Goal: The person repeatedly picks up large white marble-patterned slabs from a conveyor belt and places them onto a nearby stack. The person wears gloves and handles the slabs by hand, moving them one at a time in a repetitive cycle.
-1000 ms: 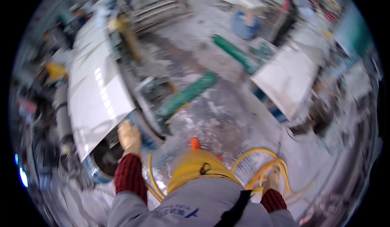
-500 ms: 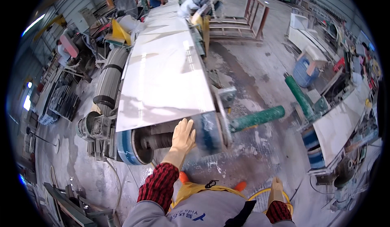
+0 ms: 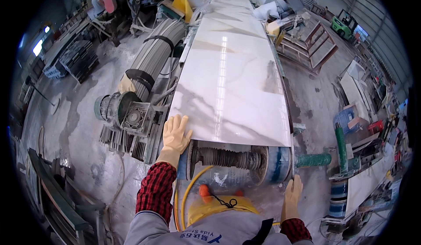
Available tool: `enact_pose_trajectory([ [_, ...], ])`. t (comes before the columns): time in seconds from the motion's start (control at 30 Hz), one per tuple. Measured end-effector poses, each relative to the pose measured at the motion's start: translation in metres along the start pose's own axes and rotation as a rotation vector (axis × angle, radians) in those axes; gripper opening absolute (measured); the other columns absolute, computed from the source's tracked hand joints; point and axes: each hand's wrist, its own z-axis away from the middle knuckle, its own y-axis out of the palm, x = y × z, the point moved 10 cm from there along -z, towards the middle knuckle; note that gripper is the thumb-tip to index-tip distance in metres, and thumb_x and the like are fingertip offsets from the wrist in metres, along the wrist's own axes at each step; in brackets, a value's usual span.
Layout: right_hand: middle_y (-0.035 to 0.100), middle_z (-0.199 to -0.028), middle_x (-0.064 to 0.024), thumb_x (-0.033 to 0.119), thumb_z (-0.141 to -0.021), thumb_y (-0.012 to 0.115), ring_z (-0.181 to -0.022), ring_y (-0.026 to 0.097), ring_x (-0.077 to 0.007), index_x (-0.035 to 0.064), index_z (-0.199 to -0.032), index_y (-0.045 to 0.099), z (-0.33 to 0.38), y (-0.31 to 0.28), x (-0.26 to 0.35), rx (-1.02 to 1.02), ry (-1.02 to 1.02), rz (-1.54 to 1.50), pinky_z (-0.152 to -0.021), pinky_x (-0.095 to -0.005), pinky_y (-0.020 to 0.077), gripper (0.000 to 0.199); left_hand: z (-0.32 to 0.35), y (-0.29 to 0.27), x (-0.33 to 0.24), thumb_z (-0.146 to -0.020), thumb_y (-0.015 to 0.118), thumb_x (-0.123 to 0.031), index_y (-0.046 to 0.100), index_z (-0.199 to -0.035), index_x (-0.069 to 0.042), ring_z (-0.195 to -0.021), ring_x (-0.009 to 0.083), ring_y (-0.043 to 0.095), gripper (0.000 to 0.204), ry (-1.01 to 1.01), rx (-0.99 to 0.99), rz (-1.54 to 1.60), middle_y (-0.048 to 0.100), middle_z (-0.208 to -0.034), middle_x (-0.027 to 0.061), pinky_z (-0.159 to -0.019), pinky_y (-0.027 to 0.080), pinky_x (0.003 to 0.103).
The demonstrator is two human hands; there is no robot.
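A long, polished white stone slab with grey-brown veins lies on a conveyor whose near end has blue-and-white roller drums and a ribbed shaft between them. My left hand, in a cream rubber glove, rests flat with fingers extended at the slab's near left corner. In a matching glove, my right hand is just below the conveyor's near right end. Its fingers point up and away from me, holding nothing that I can see; whether it touches the frame I cannot tell.
A motor and strapped bundle of grey strips flank the conveyor's left side. To its right are a green roller and a second conveyor. A yellow hose runs by my feet. A green forklift stands far right.
My view has turned, so the conveyor appears further right. My left hand has gone from the middle of the slab's near edge to its left corner. My right hand has come up toward the conveyor.
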Motion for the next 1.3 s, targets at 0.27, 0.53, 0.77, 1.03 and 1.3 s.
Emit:
enact_pose_trajectory([
  [0.27,0.068,-0.169,-0.0273,0.028,-0.114,0.074,-0.158,0.059,-0.0496,-0.0013,-0.164,0.068,-0.118,0.015,0.173,0.067,-0.405,-0.047,-0.136,-0.0605,0.0421,0.058,-0.019,0.015,-0.006,-0.101,0.084,-0.054,0.065,-0.164,-0.016,-0.156,0.0418,0.055,0.076,-0.008,0.045,-0.063,0.062,-0.167,0.017,-0.134,0.043,0.059],
  [0.53,0.061,-0.176,-0.0311,0.043,-0.113,0.077,-0.167,0.051,-0.0529,-0.0006,-0.169,0.064,-0.2,0.092,0.216,0.018,-0.454,0.024,-0.142,-0.0621,0.0363,0.072,-0.061,0.038,-0.006,-0.106,0.082,-0.051,0.065,-0.168,-0.016,-0.165,0.0433,0.051,0.073,0.056,0.12,-0.013,0.06,-0.177,0.017,-0.14,0.037,0.063],
  [0.77,0.066,-0.17,-0.0295,0.036,-0.113,0.073,-0.159,0.057,-0.0519,0.0006,-0.164,0.068,-0.251,0.097,0.23,-0.033,-0.548,0.081,-0.135,-0.063,0.0428,0.062,-0.069,0.027,-0.01,-0.104,0.082,-0.035,0.07,-0.156,-0.017,-0.151,0.0394,0.059,0.056,0.047,0.027,0.036,0.066,-0.163,0.012,-0.133,0.042,0.06],
  [1.03,0.063,-0.173,-0.0335,0.032,-0.115,0.071,-0.161,0.055,-0.0552,-0.0012,-0.168,0.065,-0.299,0.111,0.233,0.08,-0.554,-0.01,-0.138,-0.0636,0.0406,0.062,-0.073,0.022,-0.015,-0.107,0.08,-0.033,0.067,-0.16,-0.016,-0.155,0.0413,0.057,0.057,0.035,0.104,0.017,0.065,-0.167,0.0143,-0.134,0.041,0.061],
  [1.3,0.062,-0.175,-0.0341,0.029,-0.115,0.072,-0.163,0.055,-0.0556,-0.0028,-0.169,0.065,-0.308,0.119,0.226,0.039,-0.623,-0.08,-0.139,-0.064,0.0412,0.063,-0.07,0.015,-0.017,-0.106,0.08,-0.031,0.07,-0.157,-0.016,-0.153,0.0404,0.059,0.054,0.059,0.05,0.022,0.067,-0.165,0.0135,-0.133,0.043,0.06],
])
